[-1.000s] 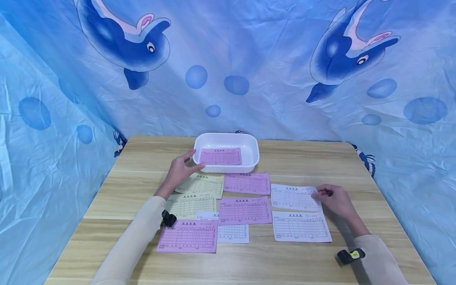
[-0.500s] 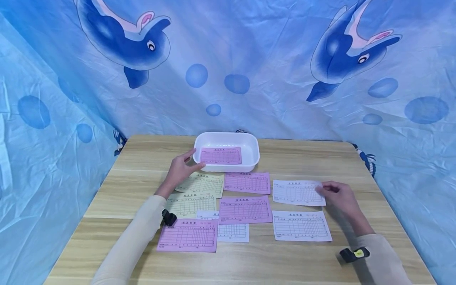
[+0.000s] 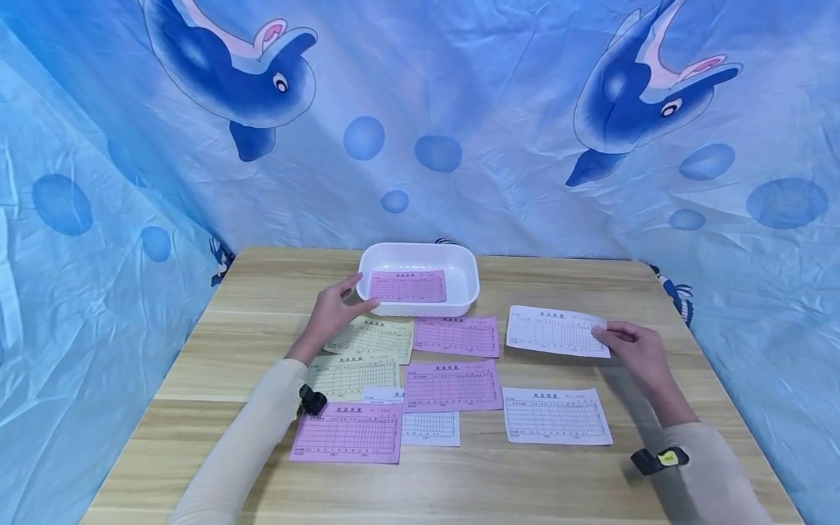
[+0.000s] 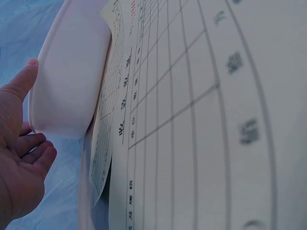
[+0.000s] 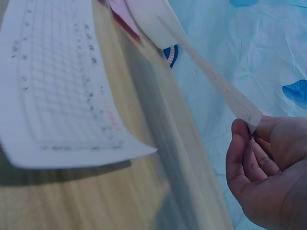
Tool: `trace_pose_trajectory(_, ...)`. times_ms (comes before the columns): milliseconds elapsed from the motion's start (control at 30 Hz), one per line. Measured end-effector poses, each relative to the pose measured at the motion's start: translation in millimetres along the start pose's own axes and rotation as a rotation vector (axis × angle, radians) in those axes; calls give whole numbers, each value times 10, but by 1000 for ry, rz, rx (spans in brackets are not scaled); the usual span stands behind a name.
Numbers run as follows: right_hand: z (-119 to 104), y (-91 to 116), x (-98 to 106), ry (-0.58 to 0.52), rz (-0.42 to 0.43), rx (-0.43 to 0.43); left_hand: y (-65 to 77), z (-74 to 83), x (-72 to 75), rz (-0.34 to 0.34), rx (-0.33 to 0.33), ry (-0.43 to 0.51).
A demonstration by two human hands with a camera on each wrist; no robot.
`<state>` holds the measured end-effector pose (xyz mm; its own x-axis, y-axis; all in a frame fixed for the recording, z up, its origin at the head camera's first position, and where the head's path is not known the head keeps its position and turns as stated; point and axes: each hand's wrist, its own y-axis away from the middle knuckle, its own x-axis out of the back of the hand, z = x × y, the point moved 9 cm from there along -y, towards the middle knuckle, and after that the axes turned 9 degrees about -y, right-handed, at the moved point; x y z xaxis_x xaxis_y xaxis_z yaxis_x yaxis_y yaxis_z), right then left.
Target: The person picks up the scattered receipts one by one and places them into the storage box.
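Observation:
My right hand (image 3: 639, 355) pinches the right edge of a white printed receipt slip (image 3: 556, 331), held above the table; the right wrist view shows that slip (image 5: 225, 91) nearly edge-on between thumb and fingers. Another white slip (image 3: 558, 417) lies below it on the table. At the left front corner of a white plastic tray (image 3: 467, 297), my left hand (image 3: 331, 312) grips the rim, thumb at the front and fingers at the left side. Inside the tray lies a pink slip (image 3: 408, 286). In the left wrist view the hand (image 4: 21, 153) is against the tray wall (image 4: 72, 72).
Pink slips (image 3: 453, 386) lie in front of the tray, with yellow slips (image 3: 354, 377) under my left forearm. A further white slip (image 3: 429, 429) is partly covered by pink ones. A blue dolphin-print cloth (image 3: 420, 109) hangs behind the wooden table (image 3: 459, 485).
My right hand has lifted the upper white slip off the table and moved it away from me and slightly right. The left hand stays at the tray.

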<state>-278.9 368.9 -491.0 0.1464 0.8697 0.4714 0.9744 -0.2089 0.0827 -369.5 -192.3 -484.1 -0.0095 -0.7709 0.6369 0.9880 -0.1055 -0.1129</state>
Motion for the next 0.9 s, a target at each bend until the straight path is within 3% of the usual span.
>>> trace_pose_trajectory(467, -459, -213, -169, -146, 27, 32, -3, -13, -1, -5, 19, 2)
trace_pose_trajectory(900, -1087, -437, -558, -304, 12, 95, -1, -15, -10, -14, 29, 9)
